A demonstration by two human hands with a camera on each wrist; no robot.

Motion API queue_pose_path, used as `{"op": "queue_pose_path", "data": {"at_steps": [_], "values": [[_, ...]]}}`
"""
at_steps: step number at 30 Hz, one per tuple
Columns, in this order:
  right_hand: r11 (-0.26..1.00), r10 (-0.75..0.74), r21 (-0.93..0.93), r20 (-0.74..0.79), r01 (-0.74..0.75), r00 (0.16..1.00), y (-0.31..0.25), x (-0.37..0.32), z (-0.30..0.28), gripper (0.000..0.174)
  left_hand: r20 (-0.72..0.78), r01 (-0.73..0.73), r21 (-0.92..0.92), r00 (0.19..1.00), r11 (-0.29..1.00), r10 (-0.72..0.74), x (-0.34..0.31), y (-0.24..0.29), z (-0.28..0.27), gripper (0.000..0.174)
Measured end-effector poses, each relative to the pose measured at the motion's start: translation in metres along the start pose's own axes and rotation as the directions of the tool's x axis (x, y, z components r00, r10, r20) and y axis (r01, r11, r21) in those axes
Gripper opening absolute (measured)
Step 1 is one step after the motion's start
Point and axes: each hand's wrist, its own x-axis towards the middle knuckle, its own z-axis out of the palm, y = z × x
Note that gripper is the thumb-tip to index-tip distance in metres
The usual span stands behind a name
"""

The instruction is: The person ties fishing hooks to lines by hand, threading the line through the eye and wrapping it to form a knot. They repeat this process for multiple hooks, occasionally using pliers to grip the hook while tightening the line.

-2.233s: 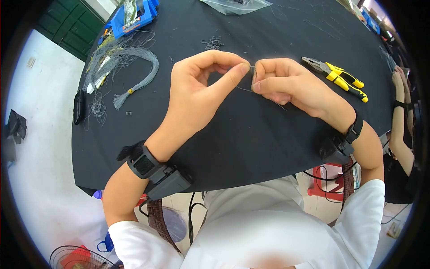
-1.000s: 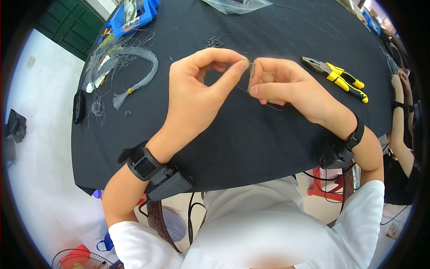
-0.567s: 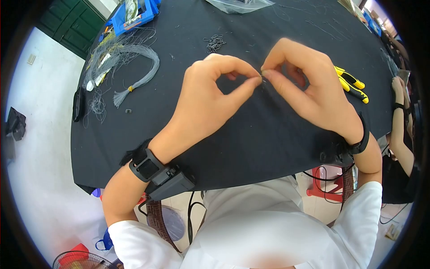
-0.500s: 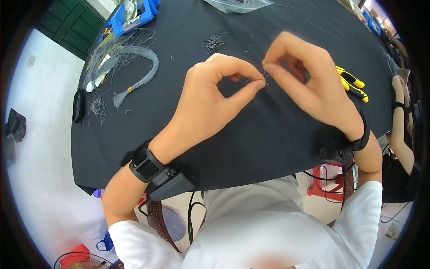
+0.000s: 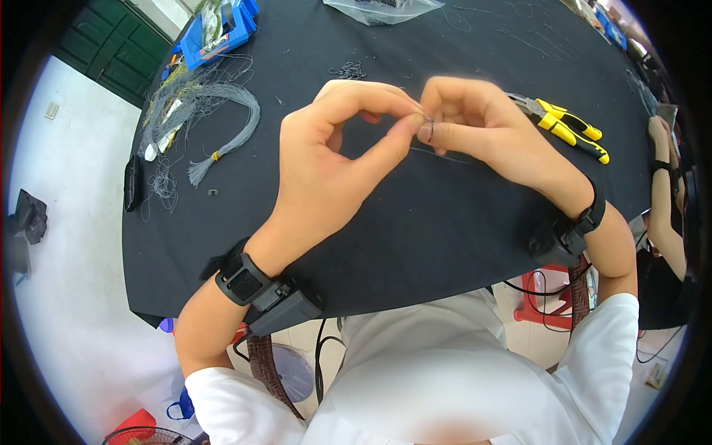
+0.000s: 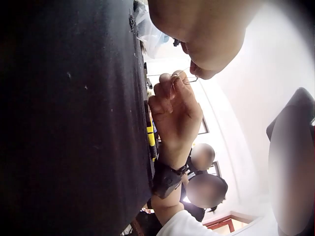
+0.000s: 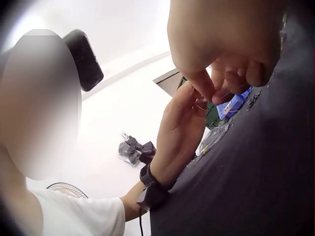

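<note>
Both hands meet above the black-covered table point(image 5: 386, 237) in the head view. My left hand point(image 5: 319, 152) pinches a small dark fish hook point(image 5: 431, 130) between thumb and forefinger, its bend pointing toward the right hand. My right hand point(image 5: 489, 126) has its fingers curled and its thumb against them, pinching thin fishing line point(image 5: 449, 154) right beside the hook. A length of the line trails below the fingers. In the left wrist view, the fish hook point(image 6: 193, 79) shows as a fine bent wire between the fingertips. How the line lies on the hook is hidden by the fingers.
Yellow-black pliers point(image 5: 558, 130) lie right of the right hand. A tied bundle of grey line point(image 5: 248, 126) lies at left, near a blue tray point(image 5: 245, 33). Behind the hands are a small dark pile of hooks point(image 5: 348, 70) and a clear plastic bag point(image 5: 382, 13).
My right hand has dropped and turned from a raised fingertip pinch to curled fingers, closing in on the left hand. The left hand has shifted slightly left. The pliers' head shows again.
</note>
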Motion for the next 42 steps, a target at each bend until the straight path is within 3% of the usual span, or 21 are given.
{"op": "queue_pose_path", "data": {"at_steps": [5,14,23,26,29,38,42], "values": [[0.988,0.081,0.126,0.050,-0.086,0.996,-0.003,-0.002,0.007,0.011,-0.059,0.068,-0.013,0.996,0.998,-0.068,0.000,-0.003,-0.001,0.012],[0.976,0.061,0.204,0.062,-0.073,0.996,0.000,-0.003,0.014,0.011,-0.186,0.110,-0.144,0.973,0.984,-0.136,0.000,-0.005,0.005,0.008],[0.980,0.052,0.187,0.056,-0.062,0.997,0.002,-0.002,0.015,0.010,-0.105,0.171,-0.154,0.976,0.973,-0.188,-0.002,-0.003,0.002,0.011],[0.986,0.000,0.165,0.036,-0.006,0.999,0.009,-0.002,0.015,0.010,-0.108,0.239,-0.224,0.958,0.945,-0.267,-0.002,0.002,0.003,0.012],[0.989,0.019,0.149,0.028,-0.023,0.999,0.007,-0.002,0.015,0.010,-0.167,0.211,-0.309,0.948,0.927,-0.271,-0.001,0.004,0.009,0.009],[0.987,0.005,0.161,-0.037,0.001,0.999,0.011,-0.002,0.026,0.009,-0.188,0.206,-0.286,0.946,0.936,-0.266,0.000,-0.003,0.008,0.009],[0.986,-0.012,0.166,-0.046,0.019,0.999,0.010,-0.002,0.029,0.008,-0.110,0.237,-0.206,0.959,0.949,-0.263,-0.002,-0.002,0.002,0.011]]}}
